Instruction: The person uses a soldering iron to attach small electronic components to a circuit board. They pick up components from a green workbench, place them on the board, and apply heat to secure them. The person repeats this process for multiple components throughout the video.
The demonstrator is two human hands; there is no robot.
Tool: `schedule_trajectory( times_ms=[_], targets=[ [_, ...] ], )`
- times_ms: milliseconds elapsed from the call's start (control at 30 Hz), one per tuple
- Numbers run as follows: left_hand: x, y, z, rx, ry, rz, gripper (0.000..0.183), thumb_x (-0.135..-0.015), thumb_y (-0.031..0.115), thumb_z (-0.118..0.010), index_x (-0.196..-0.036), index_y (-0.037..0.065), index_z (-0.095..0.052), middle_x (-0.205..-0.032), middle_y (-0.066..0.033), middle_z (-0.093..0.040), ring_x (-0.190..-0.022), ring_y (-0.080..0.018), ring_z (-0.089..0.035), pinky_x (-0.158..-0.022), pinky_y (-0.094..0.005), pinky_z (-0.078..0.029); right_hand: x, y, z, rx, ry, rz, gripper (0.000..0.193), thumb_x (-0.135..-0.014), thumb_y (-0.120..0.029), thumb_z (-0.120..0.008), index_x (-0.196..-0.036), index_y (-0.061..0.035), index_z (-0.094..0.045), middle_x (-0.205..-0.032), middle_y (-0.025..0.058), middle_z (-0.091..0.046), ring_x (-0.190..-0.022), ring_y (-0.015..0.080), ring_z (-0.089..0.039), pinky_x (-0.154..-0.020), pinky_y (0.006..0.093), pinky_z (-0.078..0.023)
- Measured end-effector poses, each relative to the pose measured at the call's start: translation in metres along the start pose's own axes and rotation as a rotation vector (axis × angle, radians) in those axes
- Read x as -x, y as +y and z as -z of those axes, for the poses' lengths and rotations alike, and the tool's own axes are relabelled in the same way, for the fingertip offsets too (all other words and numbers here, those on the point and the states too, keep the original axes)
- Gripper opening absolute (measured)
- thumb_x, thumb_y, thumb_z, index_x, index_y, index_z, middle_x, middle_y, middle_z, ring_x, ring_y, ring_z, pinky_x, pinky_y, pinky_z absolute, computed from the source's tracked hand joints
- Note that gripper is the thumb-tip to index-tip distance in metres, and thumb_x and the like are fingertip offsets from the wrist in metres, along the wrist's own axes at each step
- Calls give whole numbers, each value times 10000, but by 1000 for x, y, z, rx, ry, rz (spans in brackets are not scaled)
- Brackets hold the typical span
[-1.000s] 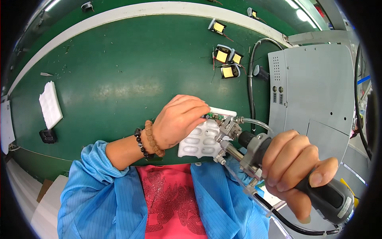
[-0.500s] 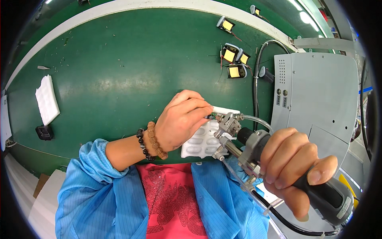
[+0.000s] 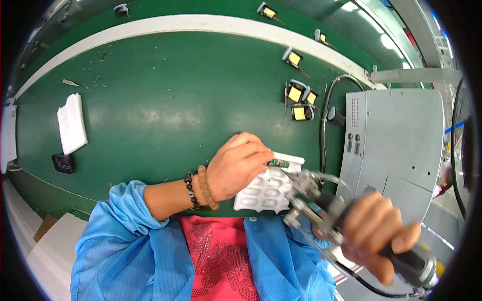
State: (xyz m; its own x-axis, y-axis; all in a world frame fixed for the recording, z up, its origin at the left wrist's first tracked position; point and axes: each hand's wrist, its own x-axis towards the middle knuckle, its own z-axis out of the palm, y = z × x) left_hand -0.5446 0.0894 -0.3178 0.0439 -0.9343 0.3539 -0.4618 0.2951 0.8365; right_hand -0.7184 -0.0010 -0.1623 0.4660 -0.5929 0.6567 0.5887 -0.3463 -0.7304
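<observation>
The circuit board [image 3: 279,163], long axis nine-to-three, lies at three o'clock from the nearer left hand [image 3: 240,168], which pinches its end. The right hand [image 3: 376,233] wraps tightly around a power tool [image 3: 328,202].

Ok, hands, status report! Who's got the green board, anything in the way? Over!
Left hand holding board. Right hand gripping tool, blurred. Board at tray's far edge. Tool's front end close by, contact unclear.
</observation>
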Motion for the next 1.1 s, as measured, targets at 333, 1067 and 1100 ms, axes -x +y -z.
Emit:
schedule_trajectory(
  times_ms=[333, 1067, 1100],
  targets=[
    [-38, 3, 76, 28, -74, 247, 281, -749, 159, -845, -978, 37, -740, -950, -126, -698, -919, -273, -641, -840, -361, -509, 9, -18, 12, -82, 72, 112, 427, -852, -326, -789, -994, -45, -500, -573, 10, -571, -442, 89, -558, -407, 197, -499],
    [-194, -99, 102, -360, -91, 77, 214, -937, 90, -629, -1129, 15, -575, -995, -181, -664, -914, -368, -643, -812, -393, -519, 8, -14, 18, -32, 33, 24, 385, -867, -281, -769, -993, -74, -471, -603, 16, -567, -459, 108, -558, -417, 226, -493],
    [-169, -78, 102, -278, -108, -28, 212, -929, 73, -633, -1125, 8, -584, -1002, -172, -660, -906, -347, -643, -808, -386, -520, 5, -16, 20, -75, 7, 11, 353, -875, -228, -764, -981, -67, -469, -614, 37, -571, -467, 135, -560, -425, 257, -494]
  ],
)
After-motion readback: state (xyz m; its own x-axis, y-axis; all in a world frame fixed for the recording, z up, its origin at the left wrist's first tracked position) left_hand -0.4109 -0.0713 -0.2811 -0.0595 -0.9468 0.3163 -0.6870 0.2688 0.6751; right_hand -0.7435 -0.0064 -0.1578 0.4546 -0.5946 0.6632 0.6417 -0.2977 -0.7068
